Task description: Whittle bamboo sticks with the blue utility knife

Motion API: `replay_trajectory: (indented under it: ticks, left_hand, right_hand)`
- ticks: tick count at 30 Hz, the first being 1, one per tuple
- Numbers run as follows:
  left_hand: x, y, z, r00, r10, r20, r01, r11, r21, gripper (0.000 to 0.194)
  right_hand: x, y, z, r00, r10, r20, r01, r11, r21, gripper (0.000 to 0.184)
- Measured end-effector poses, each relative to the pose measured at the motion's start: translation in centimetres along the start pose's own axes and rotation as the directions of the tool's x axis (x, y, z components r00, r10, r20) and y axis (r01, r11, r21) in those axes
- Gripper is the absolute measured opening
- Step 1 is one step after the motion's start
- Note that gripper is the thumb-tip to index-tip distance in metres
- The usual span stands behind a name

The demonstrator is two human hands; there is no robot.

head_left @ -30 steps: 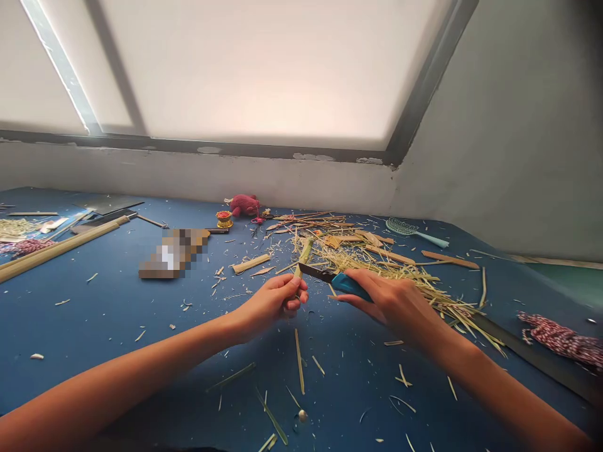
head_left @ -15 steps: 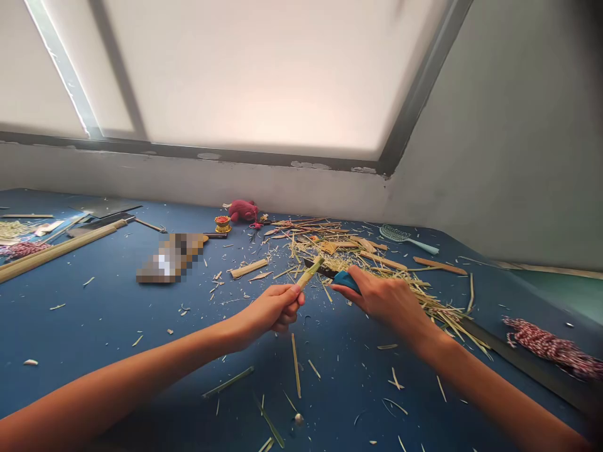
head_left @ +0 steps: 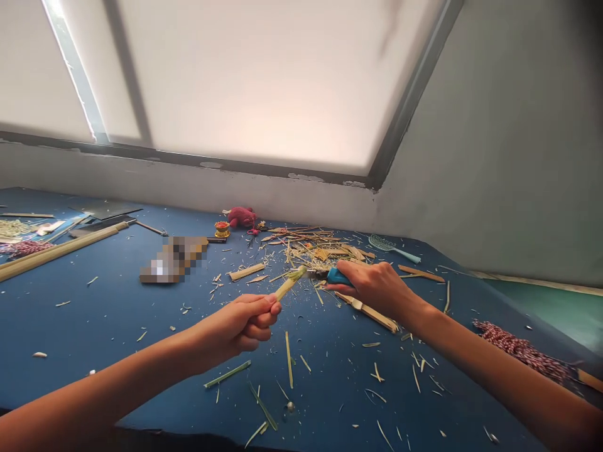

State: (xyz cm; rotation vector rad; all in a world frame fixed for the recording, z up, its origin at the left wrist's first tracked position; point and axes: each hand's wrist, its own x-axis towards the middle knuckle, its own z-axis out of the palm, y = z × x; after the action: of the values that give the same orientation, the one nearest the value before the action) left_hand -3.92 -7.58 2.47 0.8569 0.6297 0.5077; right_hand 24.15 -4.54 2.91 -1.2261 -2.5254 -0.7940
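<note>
Clearly, the left hand (head_left: 252, 321) is curled closed, thumb and fingers pinching the lower end of a slim, pale yellow-green bamboo piece (head_left: 286, 289), raised over the blue tabletop (head_left: 155, 358) and pointing up and away. Opposite, the right hand (head_left: 372, 282) is wrapped around the blue handle of a dark-bladed knife (head_left: 340, 276). Its blade lies right by the bamboo's frayed far tip; whether the 2 touch, I cannot tell. Beneath the right hand lies 1 notched, tan wooden strip (head_left: 374, 315); beyond, straw-coloured shavings (head_left: 301, 254) are heaped.
</note>
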Motion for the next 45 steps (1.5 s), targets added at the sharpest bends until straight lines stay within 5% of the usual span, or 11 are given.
replay_trajectory:
  ticks: [4, 6, 9, 11, 13, 18, 25, 29, 45]
  left_hand:
    - [-1.6, -0.6, -0.2, 1.000, -0.001, -0.029, 0.000, 0.999, -0.035, 0.025]
    - [-3.5, -1.5, -0.5, 0.995, -0.041, -0.090, 0.039, 0.999, -0.027, 0.028]
    - [-6.8, -2.8, -1.7, 0.946, -0.195, -0.260, 0.197, 0.980, -0.018, 0.041]
    - [-8.1, -2.9, -2.6, 0.904, -0.107, -0.414, 0.104, 0.994, -0.030, 0.048]
    - [-7.9, -2.5, -3.1, 0.925, -0.047, -0.378, 0.052, 0.999, 0.004, 0.043]
    - [-4.2, -2.4, -2.6, 0.968, 0.010, -0.251, -0.007, 1.000, 0.013, 0.042]
    - [-3.1, -5.3, -0.2, 0.987, 0.014, -0.160, -0.057, 0.960, -0.272, 0.037]
    - [-2.9, -6.1, 1.3, 0.995, 0.019, -0.101, -0.060, 0.908, -0.415, 0.031]
    - [-2.8, -9.3, 0.6, 0.998, -0.015, -0.063, -0.026, 0.797, -0.603, 0.026]
  right_hand:
    - [0.6, 0.0, -0.4, 0.999, -0.042, -0.013, 0.043, 0.998, 0.042, 0.048]
    - [-0.2, 2.0, -1.1, 0.998, 0.056, -0.020, -0.055, 0.998, 0.043, 0.052]
    - [-3.5, 6.7, -2.6, 0.914, 0.397, -0.086, -0.400, 0.917, -0.010, 0.059]
    - [-5.6, 8.7, -3.3, 0.808, 0.551, -0.209, -0.561, 0.828, 0.015, 0.051]
    - [-6.6, 8.7, -3.6, 0.794, 0.571, -0.207, -0.579, 0.815, 0.027, 0.047]
    - [-4.7, 3.4, -3.5, 0.863, 0.505, -0.009, -0.505, 0.863, 0.015, 0.047]
    - [-3.0, -4.9, -2.4, 0.970, 0.239, 0.031, -0.239, 0.934, 0.265, 0.040]
    - [-2.6, -8.0, -1.9, 0.987, 0.158, -0.021, -0.149, 0.960, 0.236, 0.040]
    - [-2.8, -5.8, -0.6, 1.000, -0.006, -0.020, 0.008, 0.996, 0.092, 0.046]
